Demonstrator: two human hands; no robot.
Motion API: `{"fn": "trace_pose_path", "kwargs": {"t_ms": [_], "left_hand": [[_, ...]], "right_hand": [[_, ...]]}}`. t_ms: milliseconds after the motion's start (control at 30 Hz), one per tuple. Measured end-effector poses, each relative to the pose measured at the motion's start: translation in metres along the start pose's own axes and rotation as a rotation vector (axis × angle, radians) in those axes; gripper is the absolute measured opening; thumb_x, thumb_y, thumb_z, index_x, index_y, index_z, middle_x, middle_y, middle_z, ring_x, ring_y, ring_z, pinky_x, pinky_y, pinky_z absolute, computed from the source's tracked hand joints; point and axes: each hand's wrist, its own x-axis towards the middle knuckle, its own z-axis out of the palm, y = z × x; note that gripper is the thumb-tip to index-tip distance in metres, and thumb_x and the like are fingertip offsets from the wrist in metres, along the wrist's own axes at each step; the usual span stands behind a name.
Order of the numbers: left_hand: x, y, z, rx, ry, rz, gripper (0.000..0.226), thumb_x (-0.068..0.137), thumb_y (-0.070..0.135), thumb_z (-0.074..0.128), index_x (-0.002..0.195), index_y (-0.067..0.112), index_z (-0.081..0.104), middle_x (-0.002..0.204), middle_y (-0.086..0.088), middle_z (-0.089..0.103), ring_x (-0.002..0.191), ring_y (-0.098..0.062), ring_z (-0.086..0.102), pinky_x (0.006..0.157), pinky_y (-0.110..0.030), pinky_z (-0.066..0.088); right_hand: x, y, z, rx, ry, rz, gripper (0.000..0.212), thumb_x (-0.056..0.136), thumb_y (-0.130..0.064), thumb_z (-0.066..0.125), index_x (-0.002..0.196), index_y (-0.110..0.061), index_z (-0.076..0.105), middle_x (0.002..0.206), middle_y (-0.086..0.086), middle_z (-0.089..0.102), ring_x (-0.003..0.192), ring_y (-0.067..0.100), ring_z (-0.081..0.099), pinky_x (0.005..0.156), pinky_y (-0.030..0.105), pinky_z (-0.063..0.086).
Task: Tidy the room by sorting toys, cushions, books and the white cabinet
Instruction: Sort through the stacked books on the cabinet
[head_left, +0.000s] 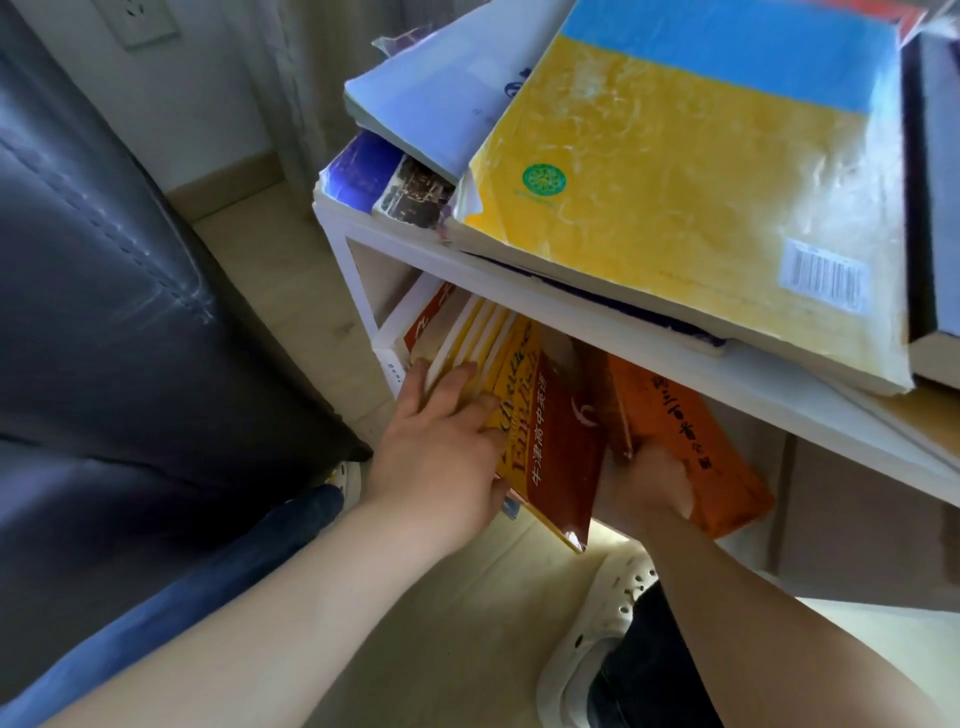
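Left hand (441, 452): nearest the camera on a bare forearm; its fingers (457, 379) lie straight and slightly spread, flat on the near edges of the yellow books and on the dictionary's cover, curled round nothing.
Sofa (104, 312): dark leather with stitched seams, filling the left side, just beside the cabinet.
White cabinet (623, 332): open-fronted, standing on the pale floor (441, 623); books are piled on its top board and more stand on the shelf below.
Yellow-and-blue book (675, 197): the biggest on top, lying flat, back cover up with a barcode, overhanging the front edge.
Pale blue book (441, 88): on top at the back left, partly under the yellow-and-blue one.
Dictionary (561, 447): red-brown and yellow cover, on the lower shelf, leaning left and sticking out past the front, between the two hands.
Orange book (691, 436): lower shelf, right of the dictionary, tilted and also sticking out.
Yellow books (483, 332): a row standing on the lower shelf at the left, leaning.
Right hand (644, 488): partly behind the dictionary, gripping the orange book's lower end; its fingers are mostly hidden.
Shoe (597, 623): white perforated clog, on the floor below the shelf.
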Motion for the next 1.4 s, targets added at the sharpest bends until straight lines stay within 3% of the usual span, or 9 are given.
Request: {"fn": "trace_pose_path", "kwargs": {"t_ms": [133,200,300,433,567,933,1033,1200,1400], "left_hand": [[-0.006,0.009,-0.004,-0.023,0.072,-0.018,0.042,0.095,0.042,0.043,0.133,0.027,0.050,0.155,0.002,0.025,0.147,-0.023,-0.001,0.108,-0.043,-0.021],[-0.009,0.019,-0.006,-0.176,0.145,-0.025,0.041,0.096,0.030,0.042,0.137,0.022,0.046,0.150,-0.003,0.035,0.143,-0.025,0.021,0.117,-0.039,0.002],[-0.005,0.032,-0.005,-0.784,0.050,-0.123,0.053,0.097,0.020,0.042,0.146,0.027,0.025,0.138,-0.002,0.049,0.118,-0.022,0.053,0.100,-0.040,0.045],[-0.004,0.055,-0.007,-1.633,-0.145,-0.206,0.084,0.084,0.023,0.068,0.149,0.030,0.014,0.141,0.004,0.042,0.125,-0.016,0.046,0.102,-0.030,0.039],[-0.008,0.062,-0.010,-2.048,-0.055,-0.330,0.104,0.053,0.037,0.079,0.143,0.033,0.029,0.128,0.001,0.057,0.117,-0.022,0.054,0.105,-0.045,0.040],[-0.006,0.070,0.003,-1.755,0.273,-0.840,0.011,0.083,0.011,0.056,0.091,0.018,0.061,0.087,-0.003,0.069,0.080,-0.025,0.066,0.079,-0.043,0.057],[-0.005,0.072,0.004,-1.858,0.238,-0.777,0.008,0.084,0.009,0.061,0.085,0.018,0.061,0.088,-0.006,0.070,0.083,-0.026,0.067,0.076,-0.042,0.058],[0.000,0.067,0.004,-2.188,-0.086,-0.589,0.015,0.086,0.016,0.062,0.098,0.010,0.057,0.096,-0.016,0.068,0.086,-0.029,0.067,0.064,-0.034,0.056],[0.007,0.070,0.009,-2.158,-0.333,-0.334,0.019,0.091,0.000,0.049,0.107,0.008,0.057,0.109,-0.016,0.065,0.102,-0.029,0.061,0.084,-0.039,0.051]], "right_hand": [[-0.004,-0.001,-0.032,0.212,0.092,0.084,0.028,0.094,-0.021,0.049,0.107,0.001,0.060,0.105,0.023,0.063,0.101,0.040,0.059,0.081,0.038,0.044],[-0.014,-0.002,-0.040,0.260,0.121,0.088,0.027,0.093,-0.021,0.050,0.110,-0.003,0.060,0.109,0.023,0.063,0.101,0.041,0.059,0.085,0.041,0.047],[-0.031,-0.007,-0.051,0.321,0.129,0.024,0.023,0.087,-0.015,0.055,0.108,-0.010,0.062,0.106,0.019,0.066,0.098,0.039,0.060,0.084,0.042,0.050],[-0.067,-0.019,-0.069,0.266,0.092,-0.200,0.022,0.085,-0.014,0.058,0.106,-0.016,0.063,0.099,0.008,0.069,0.093,0.030,0.064,0.075,0.029,0.047],[-0.109,-0.026,-0.066,0.227,0.033,-0.332,0.028,0.092,-0.016,0.051,0.117,-0.025,0.059,0.102,0.000,0.068,0.094,0.021,0.065,0.072,0.020,0.042],[-0.134,-0.005,-0.055,0.073,0.042,-0.493,0.052,0.088,-0.007,0.053,0.137,-0.023,0.044,0.130,0.002,0.056,0.119,0.022,0.050,0.086,0.022,0.036],[-0.124,0.002,-0.060,0.032,0.040,-0.489,0.055,0.088,-0.005,0.052,0.139,-0.022,0.042,0.134,0.002,0.052,0.123,0.021,0.046,0.094,0.021,0.032],[-0.110,0.017,-0.057,-0.014,0.048,-0.503,0.054,0.083,-0.002,0.056,0.135,-0.015,0.048,0.128,0.008,0.057,0.119,0.028,0.052,0.097,0.029,0.038],[-0.090,0.037,-0.056,-0.030,0.312,-0.540,0.056,0.050,0.010,0.079,0.104,-0.005,0.069,0.090,0.013,0.072,0.077,0.036,0.069,0.069,0.046,0.054]]}}
